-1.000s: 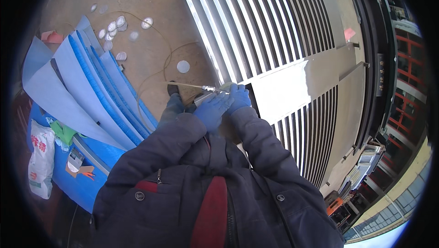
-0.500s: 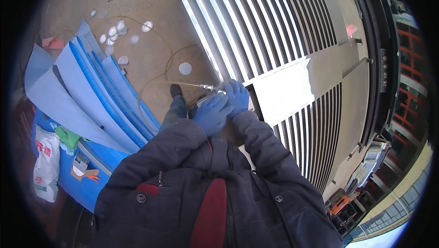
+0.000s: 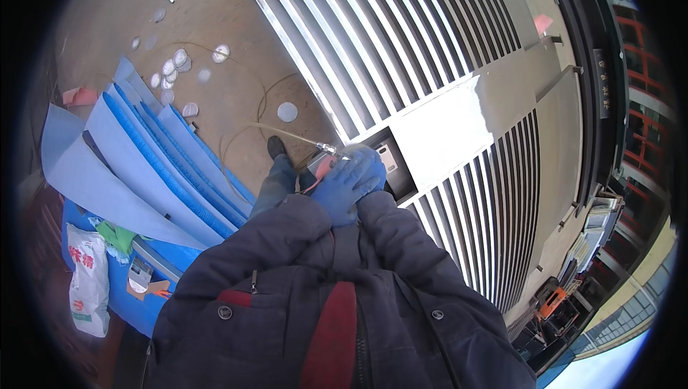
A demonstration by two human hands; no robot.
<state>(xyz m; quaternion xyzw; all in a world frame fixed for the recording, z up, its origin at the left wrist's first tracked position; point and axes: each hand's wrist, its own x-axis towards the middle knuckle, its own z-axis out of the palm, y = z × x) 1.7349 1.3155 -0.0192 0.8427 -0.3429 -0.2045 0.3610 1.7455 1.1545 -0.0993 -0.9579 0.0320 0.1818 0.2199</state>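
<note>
Head view: both blue-gloved hands, left hand (image 3: pixel 337 199) and right hand (image 3: pixel 365 170), grip a small tool (image 3: pixel 322 167) against the slatted metal gate (image 3: pixel 430 66); its trailing hose (image 3: pixel 279 131) could snag and jerk the tip off.

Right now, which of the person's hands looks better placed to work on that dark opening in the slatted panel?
Probably the right hand: it sits beside the dark opening. The left hand is lower, by the tool.
</note>
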